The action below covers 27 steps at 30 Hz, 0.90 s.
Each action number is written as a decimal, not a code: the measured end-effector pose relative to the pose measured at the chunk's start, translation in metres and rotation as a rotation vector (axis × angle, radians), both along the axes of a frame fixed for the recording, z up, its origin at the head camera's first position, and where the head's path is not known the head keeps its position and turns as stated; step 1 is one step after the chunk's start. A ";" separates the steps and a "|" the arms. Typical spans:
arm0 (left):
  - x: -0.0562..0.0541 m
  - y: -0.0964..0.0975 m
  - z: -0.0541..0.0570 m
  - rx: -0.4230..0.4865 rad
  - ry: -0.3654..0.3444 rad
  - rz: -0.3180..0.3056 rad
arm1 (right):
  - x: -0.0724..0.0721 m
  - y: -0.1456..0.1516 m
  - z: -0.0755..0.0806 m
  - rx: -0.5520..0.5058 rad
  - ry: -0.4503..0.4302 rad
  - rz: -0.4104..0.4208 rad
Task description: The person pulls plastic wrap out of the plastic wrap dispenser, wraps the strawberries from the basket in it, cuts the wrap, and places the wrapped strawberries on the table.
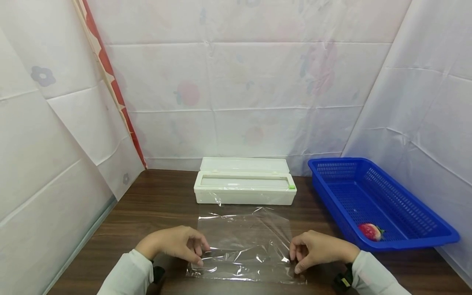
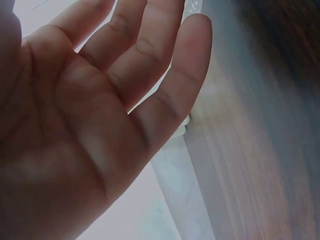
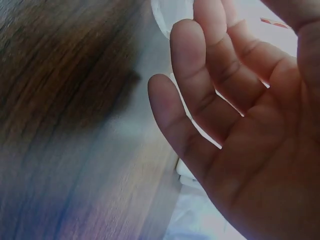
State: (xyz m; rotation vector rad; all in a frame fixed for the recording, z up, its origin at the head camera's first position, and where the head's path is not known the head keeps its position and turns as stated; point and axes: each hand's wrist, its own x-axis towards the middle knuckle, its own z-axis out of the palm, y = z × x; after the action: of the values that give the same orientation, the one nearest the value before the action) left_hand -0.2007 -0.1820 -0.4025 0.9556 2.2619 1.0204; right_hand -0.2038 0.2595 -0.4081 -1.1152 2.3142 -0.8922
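A sheet of clear cling film (image 1: 245, 246) lies wrinkled over the wooden table in the head view, its near edge reaching past both hands. My left hand (image 1: 180, 243) is at the sheet's left side, with loosely bent fingertips right at the film and the thumb apart from the index finger. At the right side, my right hand (image 1: 318, 250) mirrors it, fingertips at the film and thumb spread a little away. Both wrist views show the palms with relaxed, curved fingers; a bit of film (image 3: 170, 15) shows beyond the right fingertips. The thumb tips are hidden there.
Behind the sheet stands a white cling film dispenser box (image 1: 245, 196), its lid (image 1: 245, 164) raised and a green piece at its right end. A blue basket (image 1: 402, 246) at the right holds a red and white fruit (image 1: 370, 232). White cloth walls enclose the table.
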 end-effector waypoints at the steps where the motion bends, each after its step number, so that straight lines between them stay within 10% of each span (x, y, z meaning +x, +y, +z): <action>1: 0.000 0.000 0.001 0.001 -0.001 0.003 | 0.000 0.000 0.000 0.006 0.002 -0.008; 12: -0.011 -0.005 0.003 0.060 0.172 0.064 | -0.007 -0.001 -0.001 -0.020 0.131 -0.053; 27: -0.043 -0.017 -0.006 0.197 0.229 0.519 | -0.036 -0.003 -0.002 -0.085 0.379 -0.434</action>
State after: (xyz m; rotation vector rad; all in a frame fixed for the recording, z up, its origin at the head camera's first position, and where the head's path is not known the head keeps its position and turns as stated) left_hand -0.2435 -0.1987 -0.4085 0.5871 2.7199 1.4327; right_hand -0.2395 0.2567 -0.4098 -0.8863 2.9301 -1.0068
